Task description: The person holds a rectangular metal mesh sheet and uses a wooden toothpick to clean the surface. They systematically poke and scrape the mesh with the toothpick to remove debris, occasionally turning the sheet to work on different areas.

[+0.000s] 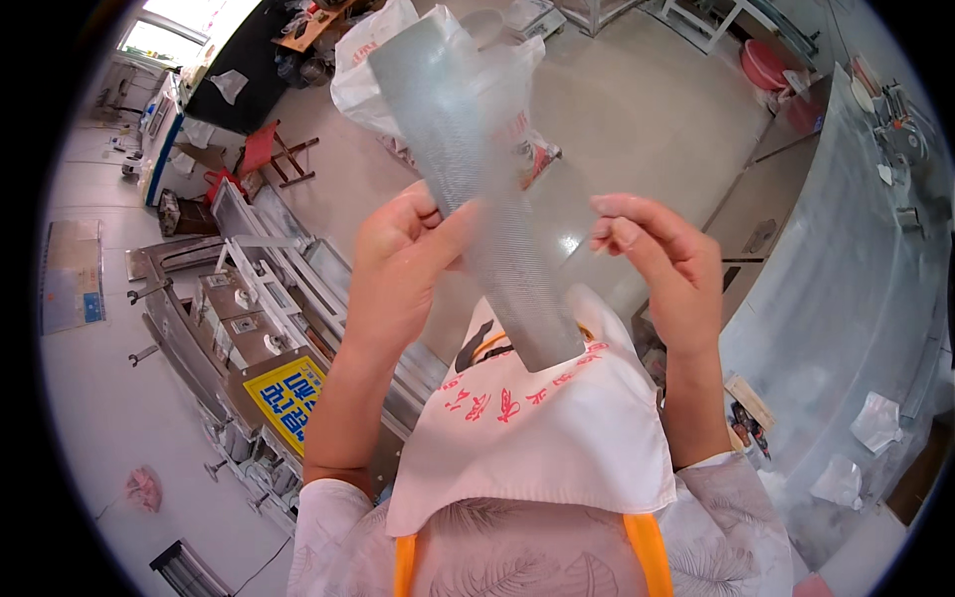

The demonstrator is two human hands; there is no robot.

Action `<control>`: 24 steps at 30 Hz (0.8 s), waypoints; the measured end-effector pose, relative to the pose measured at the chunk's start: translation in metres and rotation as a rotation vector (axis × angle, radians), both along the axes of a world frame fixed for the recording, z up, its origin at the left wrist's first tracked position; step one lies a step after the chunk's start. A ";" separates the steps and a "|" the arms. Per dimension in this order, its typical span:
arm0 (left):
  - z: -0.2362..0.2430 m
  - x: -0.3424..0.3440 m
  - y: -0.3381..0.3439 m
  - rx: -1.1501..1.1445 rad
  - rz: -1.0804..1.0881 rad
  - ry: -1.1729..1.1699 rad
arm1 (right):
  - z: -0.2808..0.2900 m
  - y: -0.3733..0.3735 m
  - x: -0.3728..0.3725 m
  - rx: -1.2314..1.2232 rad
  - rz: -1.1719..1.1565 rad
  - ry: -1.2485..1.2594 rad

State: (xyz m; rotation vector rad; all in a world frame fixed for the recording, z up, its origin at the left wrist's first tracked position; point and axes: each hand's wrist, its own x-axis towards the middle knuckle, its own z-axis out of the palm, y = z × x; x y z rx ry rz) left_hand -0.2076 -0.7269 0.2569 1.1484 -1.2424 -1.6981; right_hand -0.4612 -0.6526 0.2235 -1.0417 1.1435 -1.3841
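Grey strip (527,289): handling step, apparently
Left hand (403,264): grip pinches its edge
Right hand (676,264): fingers curled, cannot tell whether pinching
Next move: likely steady support

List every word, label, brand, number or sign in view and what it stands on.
Wording left uncopied; here is where it stands.
White apron: red characters.
Yellow sign: large blue characters.
White plastic bag: red print, too creased and small to read.
Wall poster: too small to read.
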 end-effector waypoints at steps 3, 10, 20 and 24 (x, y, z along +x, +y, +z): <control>0.004 -0.017 0.003 0.017 -0.084 -0.027 | 0.005 -0.004 0.013 0.027 0.051 0.010; 0.000 -0.029 0.001 0.003 -0.232 -0.127 | 0.007 -0.001 0.018 0.085 0.006 -0.124; -0.033 -0.033 0.038 0.133 -0.329 -0.306 | 0.011 -0.002 0.012 0.057 -0.255 -0.093; -0.028 -0.034 0.041 0.202 -0.545 -0.323 | 0.022 -0.003 0.012 0.054 -0.294 -0.071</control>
